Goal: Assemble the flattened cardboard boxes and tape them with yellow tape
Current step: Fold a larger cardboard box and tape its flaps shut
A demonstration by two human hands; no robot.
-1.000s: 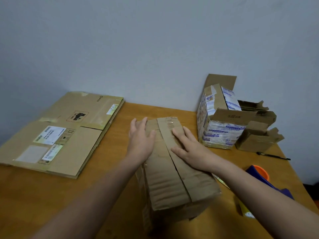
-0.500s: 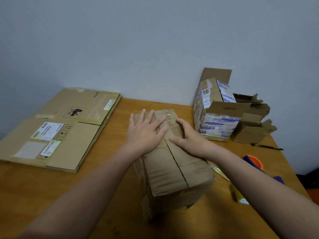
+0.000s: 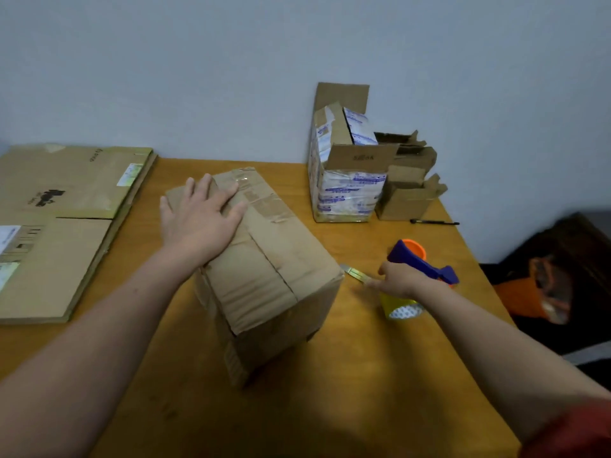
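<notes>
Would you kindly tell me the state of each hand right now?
Left hand: open, pressed flat on the cardboard box.
Right hand: at the tape dispenser; whether it grips it cannot be told.

We see a wooden worktop point(image 3: 363, 375) set against a pale wall point(image 3: 231, 77). Near its far right corner stands an opened carton wrapped in blue-printed white tape point(image 3: 347, 190), flaps up, with a smaller torn brown carton point(image 3: 405, 203) touching its right side. A black pen point(image 3: 433, 222) lies just in front of the smaller carton. Beyond the worktop's right edge sits a dark and orange shape point(image 3: 545, 292), too blurred for us to name.
</notes>
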